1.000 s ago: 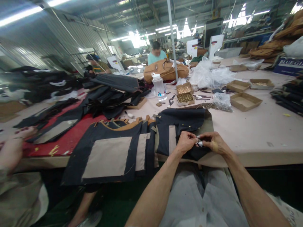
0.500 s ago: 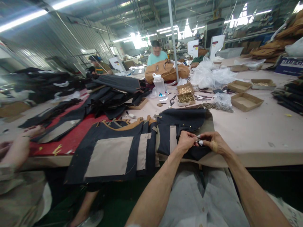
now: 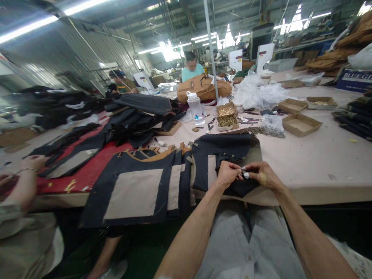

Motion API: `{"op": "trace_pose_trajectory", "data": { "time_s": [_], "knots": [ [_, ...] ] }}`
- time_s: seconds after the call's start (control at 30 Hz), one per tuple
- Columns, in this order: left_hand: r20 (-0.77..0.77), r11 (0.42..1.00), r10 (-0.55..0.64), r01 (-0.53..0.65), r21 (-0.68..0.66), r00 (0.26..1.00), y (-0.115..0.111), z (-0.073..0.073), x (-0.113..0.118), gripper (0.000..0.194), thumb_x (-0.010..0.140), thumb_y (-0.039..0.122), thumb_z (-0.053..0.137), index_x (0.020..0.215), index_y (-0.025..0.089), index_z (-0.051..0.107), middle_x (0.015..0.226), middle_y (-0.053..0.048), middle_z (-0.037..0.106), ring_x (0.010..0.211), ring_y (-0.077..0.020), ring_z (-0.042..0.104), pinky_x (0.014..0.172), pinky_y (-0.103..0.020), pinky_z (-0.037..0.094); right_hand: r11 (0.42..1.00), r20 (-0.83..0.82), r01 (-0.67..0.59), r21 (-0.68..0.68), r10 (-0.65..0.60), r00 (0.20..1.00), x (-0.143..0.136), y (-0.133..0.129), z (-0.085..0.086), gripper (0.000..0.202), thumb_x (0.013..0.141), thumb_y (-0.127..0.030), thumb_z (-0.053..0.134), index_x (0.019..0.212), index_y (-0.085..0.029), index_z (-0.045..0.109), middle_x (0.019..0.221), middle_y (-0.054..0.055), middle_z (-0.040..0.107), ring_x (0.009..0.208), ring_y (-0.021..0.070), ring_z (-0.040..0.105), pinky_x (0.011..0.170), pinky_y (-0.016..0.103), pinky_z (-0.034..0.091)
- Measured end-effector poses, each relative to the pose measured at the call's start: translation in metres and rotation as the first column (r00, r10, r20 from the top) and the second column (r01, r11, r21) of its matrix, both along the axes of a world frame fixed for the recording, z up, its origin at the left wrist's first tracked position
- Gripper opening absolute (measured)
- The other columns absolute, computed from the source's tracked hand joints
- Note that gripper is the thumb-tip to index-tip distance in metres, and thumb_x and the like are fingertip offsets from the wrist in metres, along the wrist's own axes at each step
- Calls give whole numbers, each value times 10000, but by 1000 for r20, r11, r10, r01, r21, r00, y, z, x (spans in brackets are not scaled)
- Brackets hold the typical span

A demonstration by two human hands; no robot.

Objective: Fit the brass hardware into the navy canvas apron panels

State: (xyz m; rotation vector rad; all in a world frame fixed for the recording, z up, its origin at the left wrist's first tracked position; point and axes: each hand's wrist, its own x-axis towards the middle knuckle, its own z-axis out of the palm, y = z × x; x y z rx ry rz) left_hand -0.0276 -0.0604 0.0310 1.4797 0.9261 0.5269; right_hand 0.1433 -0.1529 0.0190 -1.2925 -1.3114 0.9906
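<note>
Both hands meet over a dark fabric piece (image 3: 226,145) with a beige strip, lying at the table's front edge. My left hand (image 3: 229,173) is closed in a pinch over the cloth. Facing it, my right hand (image 3: 260,173) is also pinched, with white wrapping on a fingertip. Whatever lies between the fingertips is too small to make out. To the left, several dark panels with beige patches (image 3: 133,193) overlap and hang over the edge.
Boxes of small metal parts (image 3: 227,121) stand behind the cloth, near a water bottle (image 3: 194,108) and a plastic bag (image 3: 273,124). An open carton (image 3: 301,124) is at the right. At the far left are a co-worker's hands (image 3: 33,162).
The co-worker's hand at the far left has shifted slightly left. My two hands remain in nearly the same pose, and the view has moved very little.
</note>
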Motion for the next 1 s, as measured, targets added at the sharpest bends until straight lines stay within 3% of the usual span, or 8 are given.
{"op": "trace_pose_trajectory", "data": {
  "time_s": [0.33, 0.53, 0.63, 0.73, 1.0],
  "knots": [
    [-12, 998, -21, 22, 56, 1000, -3, -1, 0, 85, 724, 124, 710, 781, 88, 762, 593, -55, 685, 515, -123, 650, 493, -176, 466, 996, 15, 26, -90, -24, 1000, 7, 10, -7, 273, 690, -226, 711, 935, -149, 804, 831, 53, 762, 758, 207, 663, 683, 275, 473],
    [-56, 991, 131, -131, 1, 990, -8, 6, 9, 39, 673, 65, 671, 676, 92, 699, 512, -23, 618, 443, -123, 595, 436, -189, 440, 997, 19, 5, -77, -3, 1000, -2, 8, -3, 318, 724, -273, 701, 1008, -148, 773, 854, 53, 749, 696, 181, 634, 617, 259, 457],
    [36, 972, 234, -234, -15, 971, -10, 8, 12, 77, 655, 38, 635, 640, 113, 639, 514, 6, 586, 423, -105, 563, 412, -179, 405, 995, 207, 104, -8, -100, 973, -11, 4, -6, 354, 734, -342, 728, 1040, -168, 775, 780, 40, 724, 602, 159, 573, 542, 253, 403],
    [85, 948, 317, -318, -3, 944, -9, 5, 11, 92, 635, 38, 642, 647, 124, 612, 556, 15, 589, 433, -93, 552, 422, -180, 409, 974, 415, 209, 89, -227, 881, -17, 3, -10, 321, 758, -388, 721, 1013, -209, 799, 718, 30, 704, 582, 164, 564, 546, 264, 398],
    [-36, 905, 403, -393, 166, 914, -4, -8, 1, 114, 649, 105, 704, 749, 126, 654, 681, -32, 676, 600, -125, 639, 524, -174, 456, 956, 585, 250, 153, -291, 757, -27, 3, -7, 246, 781, -354, 693, 990, -275, 795, 751, 7, 713, 627, 177, 606, 579, 271, 405]
  ]
}}
